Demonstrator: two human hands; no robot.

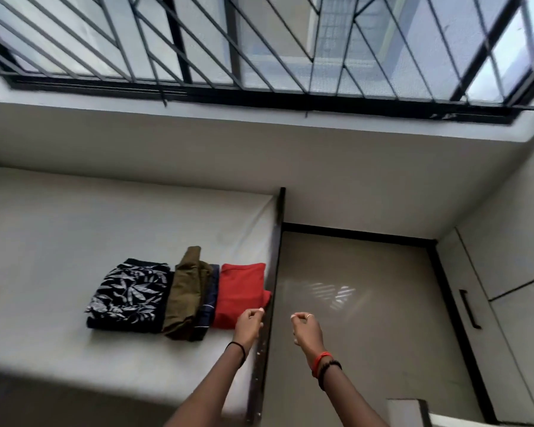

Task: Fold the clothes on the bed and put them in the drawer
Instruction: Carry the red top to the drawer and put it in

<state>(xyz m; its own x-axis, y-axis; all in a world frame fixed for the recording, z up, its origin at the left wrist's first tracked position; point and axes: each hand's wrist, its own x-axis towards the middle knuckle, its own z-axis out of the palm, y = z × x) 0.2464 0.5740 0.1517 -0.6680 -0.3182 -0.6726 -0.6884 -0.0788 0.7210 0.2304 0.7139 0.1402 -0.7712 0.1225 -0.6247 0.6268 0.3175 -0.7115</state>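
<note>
Several folded clothes lie in a row on the white bed [74,229]: a black garment with a white leaf print [130,294], an olive-green one [187,291], a dark navy striped one [208,300] tucked under it, and a red one [239,291] at the bed's right edge. My left hand [248,325] hovers at the red garment's near right corner with its fingers curled; contact is unclear. Out over the floor, my right hand [305,328] has its fingers loosely closed on nothing.
A dark bed frame rail [272,291] runs along the bed's right side. A glossy beige floor [367,318] lies to its right. White cabinet doors with a black handle [469,309] stand at right. A barred window [259,47] spans the wall above.
</note>
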